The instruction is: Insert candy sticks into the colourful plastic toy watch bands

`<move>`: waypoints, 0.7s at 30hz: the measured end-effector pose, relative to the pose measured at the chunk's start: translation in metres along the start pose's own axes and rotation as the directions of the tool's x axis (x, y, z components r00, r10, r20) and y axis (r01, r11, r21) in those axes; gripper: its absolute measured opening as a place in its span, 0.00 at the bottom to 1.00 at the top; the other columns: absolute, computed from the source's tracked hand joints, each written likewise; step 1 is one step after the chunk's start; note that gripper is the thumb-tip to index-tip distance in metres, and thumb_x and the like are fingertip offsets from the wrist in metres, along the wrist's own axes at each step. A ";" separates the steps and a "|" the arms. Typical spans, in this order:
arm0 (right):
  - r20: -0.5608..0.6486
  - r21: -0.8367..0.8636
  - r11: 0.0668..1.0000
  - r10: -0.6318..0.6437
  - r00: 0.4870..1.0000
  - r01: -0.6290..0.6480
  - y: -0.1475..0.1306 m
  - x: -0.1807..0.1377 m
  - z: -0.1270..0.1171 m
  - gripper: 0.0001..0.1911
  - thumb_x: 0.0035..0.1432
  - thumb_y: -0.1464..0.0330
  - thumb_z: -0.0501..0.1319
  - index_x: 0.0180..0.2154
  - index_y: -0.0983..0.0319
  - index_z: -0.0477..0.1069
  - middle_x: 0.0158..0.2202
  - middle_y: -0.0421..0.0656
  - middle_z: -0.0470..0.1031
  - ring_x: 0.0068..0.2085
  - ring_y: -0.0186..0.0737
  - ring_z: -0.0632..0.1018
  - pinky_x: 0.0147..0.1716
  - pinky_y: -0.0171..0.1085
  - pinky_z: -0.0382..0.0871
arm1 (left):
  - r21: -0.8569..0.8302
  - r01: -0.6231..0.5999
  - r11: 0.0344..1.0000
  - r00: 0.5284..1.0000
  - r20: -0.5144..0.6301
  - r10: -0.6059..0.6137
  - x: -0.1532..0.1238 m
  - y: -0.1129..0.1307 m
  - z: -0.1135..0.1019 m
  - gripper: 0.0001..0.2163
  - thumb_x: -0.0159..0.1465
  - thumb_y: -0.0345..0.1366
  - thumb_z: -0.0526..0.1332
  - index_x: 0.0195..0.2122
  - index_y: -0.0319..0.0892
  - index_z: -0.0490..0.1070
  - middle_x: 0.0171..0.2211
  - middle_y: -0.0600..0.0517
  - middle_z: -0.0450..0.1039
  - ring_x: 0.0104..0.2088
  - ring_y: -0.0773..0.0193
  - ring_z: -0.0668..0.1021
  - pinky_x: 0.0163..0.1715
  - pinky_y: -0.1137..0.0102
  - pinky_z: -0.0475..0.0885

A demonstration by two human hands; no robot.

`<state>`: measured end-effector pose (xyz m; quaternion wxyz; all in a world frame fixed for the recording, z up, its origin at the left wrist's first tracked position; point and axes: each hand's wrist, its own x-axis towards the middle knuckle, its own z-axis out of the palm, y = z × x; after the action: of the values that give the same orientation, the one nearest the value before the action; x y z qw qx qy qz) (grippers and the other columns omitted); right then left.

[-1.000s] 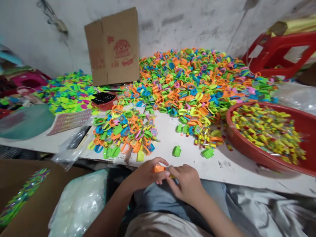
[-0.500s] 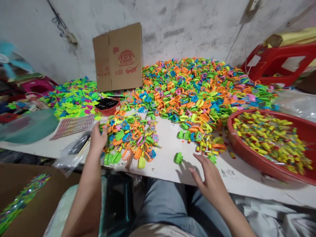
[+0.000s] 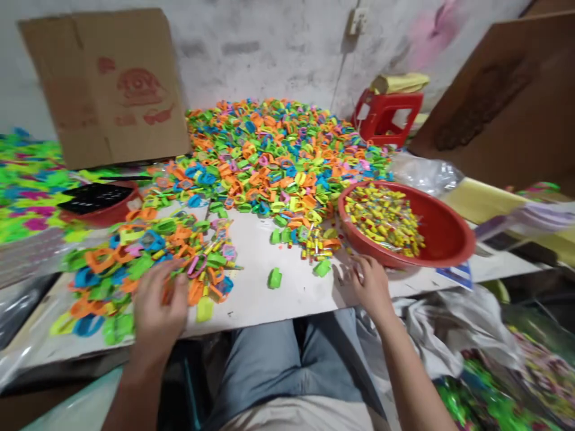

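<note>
My left hand reaches over the near pile of toy watches, its thumb apart from the fingers. The fingertips are among orange and green pieces, slightly blurred, with nothing seen gripped. My right hand is just above the white tabletop, beside the near side of the red basin; its fingers are loosely bent and apart, holding nothing visible. Small yellow wrapped pieces fill the basin's left part. Left of my right hand lie two green pieces, one a green toy watch, and a little cluster of yellow-and-red tubes.
A large heap of toy watches covers the back of the table. A cardboard box stands at the back left, behind a small red bowl with a black sheet. A red stool and clear plastic bag are behind the basin.
The view has swung right. My left hand has moved from the left edge of the near pile onto it. My right hand has shifted right, closer to the red basin.
</note>
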<state>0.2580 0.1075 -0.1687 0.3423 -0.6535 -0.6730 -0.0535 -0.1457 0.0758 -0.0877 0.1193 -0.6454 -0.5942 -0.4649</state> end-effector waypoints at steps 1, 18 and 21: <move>0.050 -0.023 0.999 0.028 0.998 -0.027 0.001 0.006 -0.001 0.15 0.59 0.70 0.52 0.46 0.62 0.71 0.43 0.52 0.73 0.44 0.50 0.73 0.42 0.46 0.66 | -0.072 -0.015 0.997 0.991 0.132 0.025 -0.005 0.014 0.019 0.13 0.64 0.38 0.55 0.47 0.41 0.71 0.45 0.45 0.73 0.49 0.53 0.74 0.54 0.57 0.67; 0.276 0.047 0.999 -0.014 0.961 0.001 -0.034 0.032 0.021 0.12 0.62 0.70 0.52 0.43 0.66 0.70 0.43 0.53 0.74 0.45 0.48 0.72 0.44 0.43 0.63 | -0.364 0.582 0.728 0.634 0.763 -0.126 -0.042 0.064 0.123 0.19 0.58 0.54 0.58 0.29 0.41 0.69 0.30 0.50 0.75 0.31 0.61 0.76 0.37 0.66 0.71; 0.226 0.283 0.958 -0.028 0.974 -0.039 -0.050 0.015 0.013 0.13 0.63 0.66 0.52 0.45 0.64 0.68 0.39 0.48 0.74 0.39 0.41 0.74 0.40 0.39 0.67 | -0.420 0.708 0.568 0.615 0.761 -0.205 -0.048 0.074 0.114 0.23 0.59 0.60 0.52 0.33 0.41 0.65 0.27 0.53 0.71 0.29 0.65 0.75 0.34 0.69 0.72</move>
<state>0.2090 0.1199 -0.1517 0.3538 -0.6009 -0.7065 0.1204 -0.0219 0.1053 -0.1548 -0.4730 -0.5638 -0.5340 -0.4163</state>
